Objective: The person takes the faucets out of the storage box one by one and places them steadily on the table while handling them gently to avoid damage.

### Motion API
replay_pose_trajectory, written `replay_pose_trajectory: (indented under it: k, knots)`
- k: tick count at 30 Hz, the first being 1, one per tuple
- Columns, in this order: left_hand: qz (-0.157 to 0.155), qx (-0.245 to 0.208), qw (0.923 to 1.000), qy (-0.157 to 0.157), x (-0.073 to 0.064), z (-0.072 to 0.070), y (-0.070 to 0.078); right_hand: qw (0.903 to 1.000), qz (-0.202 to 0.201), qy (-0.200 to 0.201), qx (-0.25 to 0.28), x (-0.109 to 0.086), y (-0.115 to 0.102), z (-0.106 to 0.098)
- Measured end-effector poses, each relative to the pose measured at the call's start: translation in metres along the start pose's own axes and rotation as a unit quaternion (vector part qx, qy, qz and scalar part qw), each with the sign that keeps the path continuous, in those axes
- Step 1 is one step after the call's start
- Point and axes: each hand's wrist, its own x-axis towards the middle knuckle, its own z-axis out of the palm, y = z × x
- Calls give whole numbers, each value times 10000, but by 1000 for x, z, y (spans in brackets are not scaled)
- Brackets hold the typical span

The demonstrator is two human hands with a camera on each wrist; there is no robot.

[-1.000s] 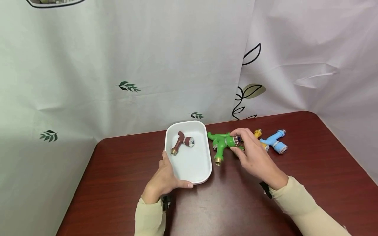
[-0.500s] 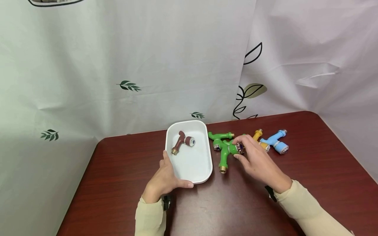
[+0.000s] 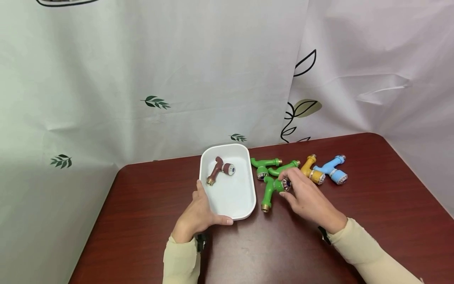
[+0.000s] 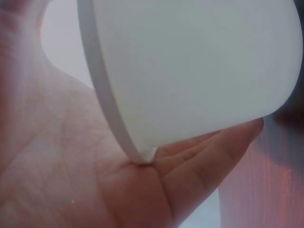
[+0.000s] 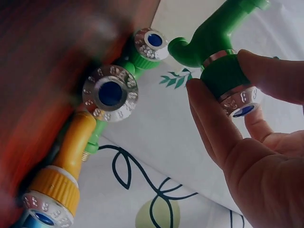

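Observation:
My left hand (image 3: 196, 215) grips the near left corner of a white tray (image 3: 232, 205), thumb along its front edge. In the left wrist view, the fingers (image 4: 209, 166) lie against the tray's outer wall. A brown tap (image 3: 215, 172) with a brass threaded end lies inside. To the right of the tray, my right hand (image 3: 308, 197) pinches a green tap (image 3: 268, 194) by its ribbed knob. The right wrist view shows this held tap (image 5: 216, 38) between thumb and fingers, raised above the table. Two more green taps (image 3: 266, 162) lie behind it.
A yellow tap (image 3: 310, 169) and a light blue tap (image 3: 331, 169) lie at the back right of the dark red wooden table (image 3: 142, 221). White cloth (image 3: 198, 79) with leaf prints hangs behind the table's back edge.
My right hand has drawn the green tap towards the front, away from the other two green ones, which now show more fully. My left hand and the tray have stayed in place.

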Motion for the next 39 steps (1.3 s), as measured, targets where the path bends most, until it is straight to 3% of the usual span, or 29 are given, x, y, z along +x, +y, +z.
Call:
replay_pose_trajectory:
  k: [20, 39]
  knots:
    - [20, 37, 10000, 40, 1, 0, 1, 9992, 30, -407, -55, -1, 7, 17]
    - [28, 73, 10000, -12, 0, 0, 0, 9982, -135, -505, -302, -2, 10, 25]
